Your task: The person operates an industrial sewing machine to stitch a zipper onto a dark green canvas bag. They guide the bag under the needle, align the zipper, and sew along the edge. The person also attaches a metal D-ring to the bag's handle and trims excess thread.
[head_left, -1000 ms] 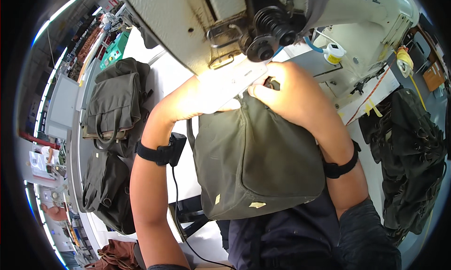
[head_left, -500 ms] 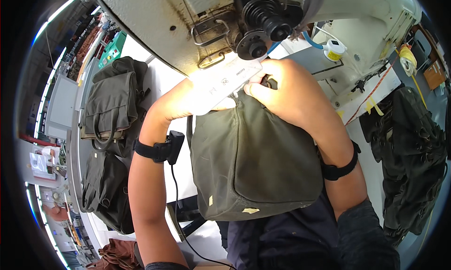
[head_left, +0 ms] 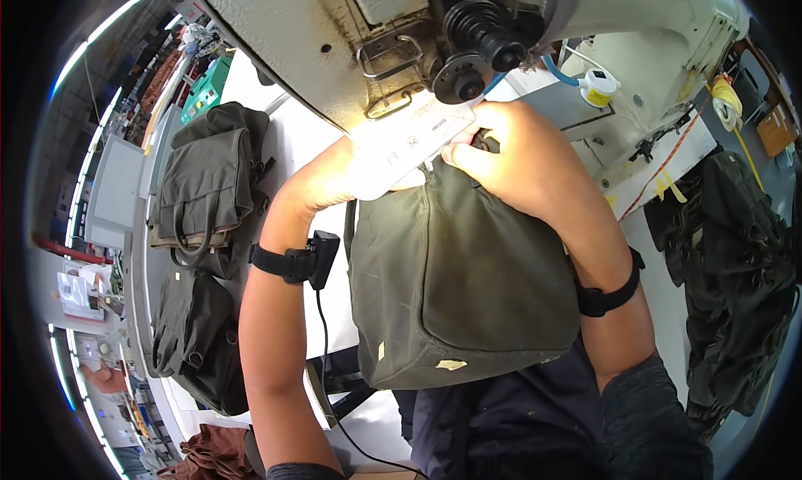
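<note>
An olive-green fabric bag (head_left: 476, 288) hangs in front of me below the head of a sewing machine (head_left: 309, 54), its vertical seam facing up. My right hand (head_left: 510, 150) grips the bag's upper edge, with thumb and fingers closed on the cloth. On the other side, my left hand (head_left: 334, 175) reaches in at the bag's upper left corner. A pale plate (head_left: 413, 146) on the machine and strong glare hide its fingers, so I cannot tell whether they are closed. The machine's needle area is also hidden.
More olive bags (head_left: 205, 175) lie on the white table at left, beside a green box (head_left: 206, 87). At right hangs a pile of dark green bags (head_left: 727, 288). Brown cloth (head_left: 213, 455) sits at lower left. A black cable (head_left: 326, 355) runs from my left forearm band.
The whole view has shifted slightly, with the machine and bags appearing a little further right. Both hands keep nearly the same place on the bag.
</note>
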`<act>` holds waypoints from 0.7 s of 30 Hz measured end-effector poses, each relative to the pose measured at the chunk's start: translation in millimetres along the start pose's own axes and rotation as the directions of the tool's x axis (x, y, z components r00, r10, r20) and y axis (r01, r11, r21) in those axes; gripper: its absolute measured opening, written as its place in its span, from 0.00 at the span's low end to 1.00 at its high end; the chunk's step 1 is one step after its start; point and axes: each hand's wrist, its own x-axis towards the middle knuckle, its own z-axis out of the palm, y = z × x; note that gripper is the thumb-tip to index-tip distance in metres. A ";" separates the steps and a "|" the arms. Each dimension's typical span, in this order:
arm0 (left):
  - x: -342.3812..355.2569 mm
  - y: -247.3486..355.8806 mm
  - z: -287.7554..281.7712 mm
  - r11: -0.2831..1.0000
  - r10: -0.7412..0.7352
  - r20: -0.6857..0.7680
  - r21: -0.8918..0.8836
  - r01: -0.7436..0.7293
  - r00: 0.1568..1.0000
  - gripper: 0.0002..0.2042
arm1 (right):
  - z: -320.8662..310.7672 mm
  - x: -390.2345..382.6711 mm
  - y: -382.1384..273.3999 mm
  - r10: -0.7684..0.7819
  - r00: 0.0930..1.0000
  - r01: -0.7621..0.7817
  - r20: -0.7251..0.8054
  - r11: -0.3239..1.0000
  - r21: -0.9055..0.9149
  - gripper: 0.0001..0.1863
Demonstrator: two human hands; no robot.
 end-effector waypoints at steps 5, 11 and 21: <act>-15.2 -12.5 -24.0 0.887 -0.450 -0.155 -0.191 0.420 0.880 0.35 | 1.5 -3.7 5.8 -0.030 0.999 0.032 -0.032 0.997 0.064 0.11; 5.1 34.1 -63.7 0.674 -0.653 -0.174 0.311 0.670 0.737 0.26 | 46.5 -76.5 4.4 0.103 0.974 -0.015 -0.200 0.916 0.400 0.16; -74.9 126.6 65.8 0.229 -0.123 -0.069 0.969 0.096 0.990 0.45 | 101.9 -68.9 29.0 0.008 0.941 -0.330 0.338 -0.191 0.924 0.14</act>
